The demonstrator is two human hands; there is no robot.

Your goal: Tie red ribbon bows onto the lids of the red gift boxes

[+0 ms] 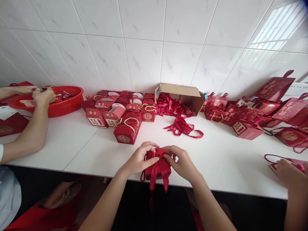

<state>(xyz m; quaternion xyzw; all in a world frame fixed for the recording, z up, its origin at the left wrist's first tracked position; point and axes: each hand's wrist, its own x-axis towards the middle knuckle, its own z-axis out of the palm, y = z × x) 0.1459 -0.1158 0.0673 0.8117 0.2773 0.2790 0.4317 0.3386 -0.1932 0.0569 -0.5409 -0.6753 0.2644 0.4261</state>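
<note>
A small red gift box (157, 171) stands at the table's front edge, directly before me. Red ribbon (164, 175) lies across its top, and two tails hang down over the near side, past the edge. My left hand (141, 157) is closed at the box's upper left, thumb and fingers pinching the ribbon. From the right, my right hand (179, 160) pinches the ribbon near the top of the box, its fingers bent. A dark red cord handle hangs at the box's left side. What lies beneath my fingertips is partly hidden.
Red boxes with gold cord (127, 128) stand behind, left of centre. A cardboard carton (180, 89) spills red ribbons (184, 126). More finished-looking boxes (247, 128) crowd the right. At left, a co-worker's hands (43, 96) are over a red basin (64, 106); another person's hand (287, 173) touches a box at right.
</note>
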